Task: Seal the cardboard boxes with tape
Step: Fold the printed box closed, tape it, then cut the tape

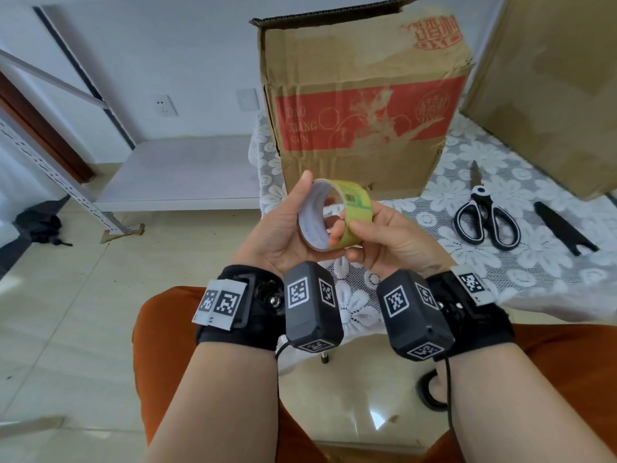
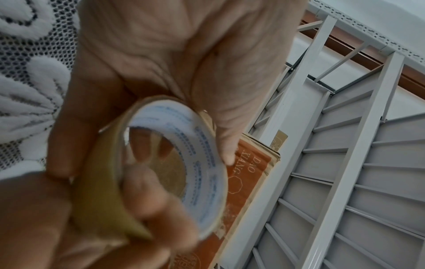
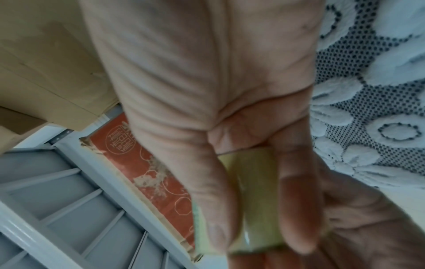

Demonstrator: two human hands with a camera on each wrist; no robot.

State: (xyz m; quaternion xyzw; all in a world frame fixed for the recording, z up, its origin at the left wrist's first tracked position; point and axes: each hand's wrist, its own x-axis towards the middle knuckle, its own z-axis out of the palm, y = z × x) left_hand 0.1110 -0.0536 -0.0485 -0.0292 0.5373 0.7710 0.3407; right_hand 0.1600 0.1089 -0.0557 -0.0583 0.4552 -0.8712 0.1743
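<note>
Resting between both hands above the lap, the tape roll [image 1: 335, 215] looks light, rigid and slick; the loose end is best lifted by a fingernail. The left hand [image 1: 283, 235] cradles its rim, the right hand [image 1: 384, 233] pinches its band. The cardboard box [image 1: 364, 105] stands behind, scissors [image 1: 485, 218] beside it.

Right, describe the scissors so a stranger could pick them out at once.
Start at the big red-printed cardboard box standing on the lace tablecloth. To its right, the scissors lie flat, closed, tips pointing away. Their black-and-white loop handles set them apart from the plain black sheath lying just right of them.
</note>
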